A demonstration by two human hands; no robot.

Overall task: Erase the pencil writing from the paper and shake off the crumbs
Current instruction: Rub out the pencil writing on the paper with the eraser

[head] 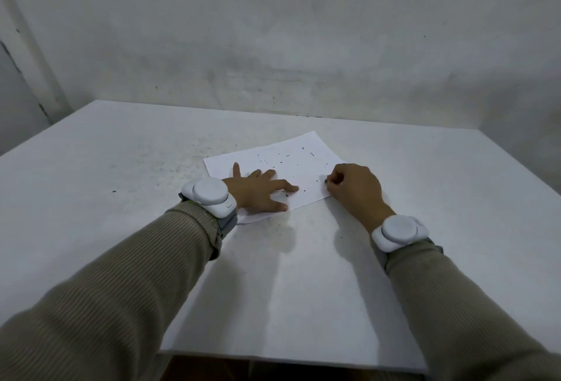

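The paper [291, 165] is lying askew on the white table [121, 174], and dark crumbs [312, 154] are sitting scattered across its far half. The left hand [258, 192] is pressing down flat on the paper's near left part, fingers straight and spread wide, holding nothing. The right hand [355, 189] is resting at the paper's near right edge with its fingers curled in tight; the fingertips are pinching a small dark thing [326, 181] against the sheet, though I cannot tell what it is. On the near side of the paper, a white wrist device [209, 195] is sitting on the left wrist and another white wrist device [397, 232] on the right, each above a ribbed beige sleeve [121, 274]. A few more specks are lying on the table left of the paper. Beyond the paper, a scuffed pale wall [273, 46] is rising.
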